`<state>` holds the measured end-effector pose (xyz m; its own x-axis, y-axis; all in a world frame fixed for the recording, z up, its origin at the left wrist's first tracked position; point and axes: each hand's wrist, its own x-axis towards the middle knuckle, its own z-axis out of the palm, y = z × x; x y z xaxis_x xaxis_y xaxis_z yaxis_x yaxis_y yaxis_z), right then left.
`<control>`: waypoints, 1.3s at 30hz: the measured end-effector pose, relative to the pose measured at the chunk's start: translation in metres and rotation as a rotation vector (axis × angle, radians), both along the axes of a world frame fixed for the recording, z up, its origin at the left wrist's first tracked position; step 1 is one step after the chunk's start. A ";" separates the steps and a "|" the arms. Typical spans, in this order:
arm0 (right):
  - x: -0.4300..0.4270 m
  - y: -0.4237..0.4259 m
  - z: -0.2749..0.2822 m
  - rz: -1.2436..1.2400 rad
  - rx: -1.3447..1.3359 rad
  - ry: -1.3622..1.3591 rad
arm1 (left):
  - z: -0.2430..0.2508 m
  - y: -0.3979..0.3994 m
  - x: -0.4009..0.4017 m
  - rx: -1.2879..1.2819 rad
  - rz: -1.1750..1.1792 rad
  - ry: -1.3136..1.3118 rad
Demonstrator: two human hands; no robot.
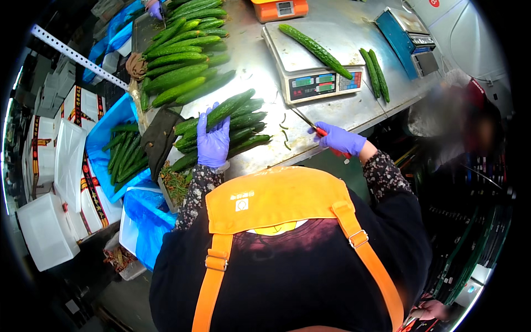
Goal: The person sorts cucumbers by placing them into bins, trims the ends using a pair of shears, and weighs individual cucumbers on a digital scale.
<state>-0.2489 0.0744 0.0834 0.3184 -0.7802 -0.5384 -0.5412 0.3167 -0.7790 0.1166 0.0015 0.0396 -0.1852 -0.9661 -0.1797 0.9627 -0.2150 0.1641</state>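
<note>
My left hand (213, 143), in a purple glove, grips a long green cucumber (232, 107) with its fingers wrapped round the stem half. Beneath and beside it lie several more cucumbers (249, 121) in a small pile on the steel table (265, 159). My right hand (342, 139), gloved too, is closed round the red handles of a pair of scissors (305, 119). Their thin blades point up and left towards the weighing scale (313, 85). Thin green trimmings (284, 135) are scattered between the two hands. One cucumber (315, 49) rests across the scale's plate.
A long row of cucumbers (178, 68) fills the table's far left. Two slim cucumbers (375, 76) lie right of the scale. An orange scale (280, 9) and a blue one (402, 39) stand behind. Blue-lined boxes (97, 143) are at left. Another person's gloved hand (155, 9) shows at top.
</note>
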 end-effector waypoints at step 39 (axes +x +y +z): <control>0.005 -0.019 -0.044 0.176 -0.573 0.796 | 0.009 -0.026 0.022 0.052 -0.054 -0.288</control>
